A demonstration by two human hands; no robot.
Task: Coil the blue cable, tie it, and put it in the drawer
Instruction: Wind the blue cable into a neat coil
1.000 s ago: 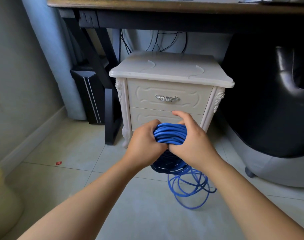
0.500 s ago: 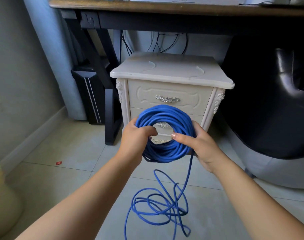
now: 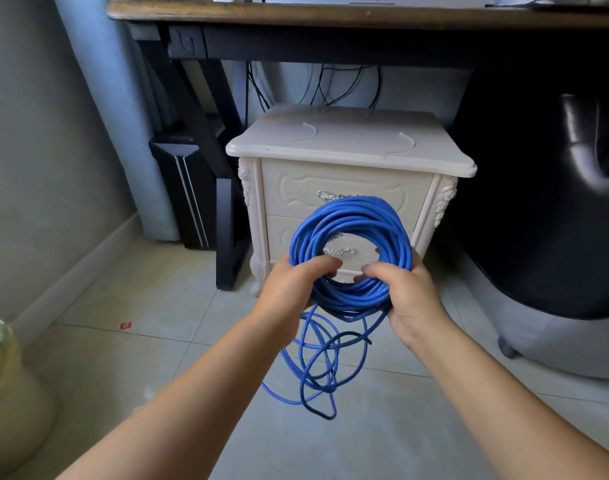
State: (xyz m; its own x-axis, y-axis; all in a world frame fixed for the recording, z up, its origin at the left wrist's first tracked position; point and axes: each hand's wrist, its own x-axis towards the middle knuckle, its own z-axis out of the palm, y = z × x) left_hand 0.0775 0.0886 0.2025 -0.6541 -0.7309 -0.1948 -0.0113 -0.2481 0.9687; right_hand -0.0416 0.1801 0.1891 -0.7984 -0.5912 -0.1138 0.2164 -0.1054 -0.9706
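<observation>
While your left grip (image 3: 289, 289) and right grip (image 3: 408, 299) clasp the coiled blue cable (image 3: 351, 216) mid-frame, wind its loose tail (image 3: 317, 368) below in evenly.

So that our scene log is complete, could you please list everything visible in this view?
Coiled blue cable: one, blue, held before the cabinet, loose loops below.
Cream two-drawer bedside cabinet: one, cream, under the desk, drawers shut.
Ornate silver drawer handles: two, silver, one per drawer.
Wooden-topped black-framed desk: one, brown and black, top.
Black leather chair: one, black, right.
Black striped case: one, black, left of cabinet.
Thin black wires: several, black, behind cabinet.
Small red scrap: one, red, floor left.
Pale yellowish bag-lined bin: one, yellowish, lower left.
Left hand: one, grips coil's lower left.
Right hand: one, grips coil's lower right.
</observation>
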